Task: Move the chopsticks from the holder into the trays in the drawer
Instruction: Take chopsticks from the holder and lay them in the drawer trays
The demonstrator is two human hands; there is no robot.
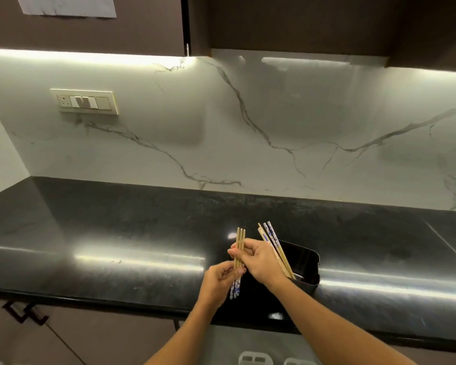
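Together, left hand (219, 279) and right hand (258, 260) pinched a chopstick bundle (239, 248) above the tabletop (116, 233), beside the holder (307, 262); light, stiff, probably slippery sticks favoured mid-shaft grips.

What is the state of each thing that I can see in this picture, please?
Left hand: closed on the bundle, near its patterned ends.
Right hand: grip pinched on the bundle, higher up.
Chopstick bundle: held upright above the counter, out of the holder.
Remaining chopsticks: leaning in the holder, tilted left.
Black holder: standing on the counter edge.
White trays: only their edges show below the counter.
Counter: dark, glossy.
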